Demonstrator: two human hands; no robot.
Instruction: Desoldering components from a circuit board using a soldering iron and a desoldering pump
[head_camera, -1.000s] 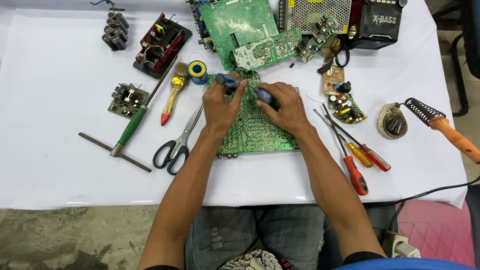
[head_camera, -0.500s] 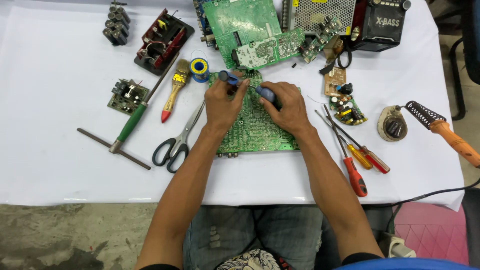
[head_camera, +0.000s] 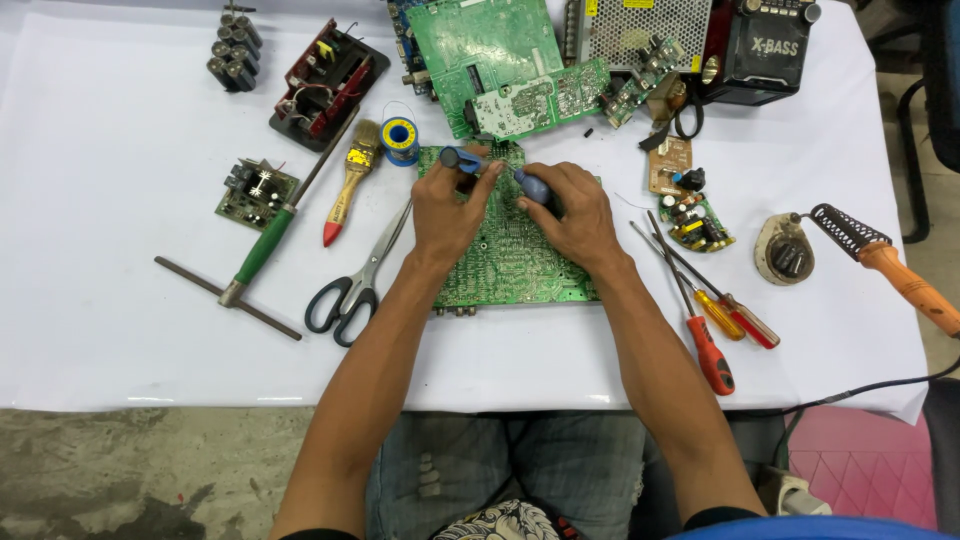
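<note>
A green circuit board (head_camera: 510, 265) lies flat on the white table in front of me, solder side up. My left hand (head_camera: 448, 212) rests on its upper left part and grips a small blue-handled tool (head_camera: 458, 158) near the board's top edge. My right hand (head_camera: 572, 215) rests on the upper right part, closed around a dark blue tool handle (head_camera: 535, 187) whose tip points left toward the other hand. Both tool tips are partly hidden by my fingers.
Scissors (head_camera: 355, 280), a red-handled brush (head_camera: 350, 180), a solder spool (head_camera: 401, 136) and a green-handled T-wrench (head_camera: 258, 250) lie left. Screwdrivers (head_camera: 705, 310) lie right, with a soldering iron (head_camera: 900, 275) on its stand. More boards (head_camera: 500, 60), a power supply and a radio sit behind.
Both hands stay on the green board with their tools; they show only a slight shift. The camera view has moved a little.
</note>
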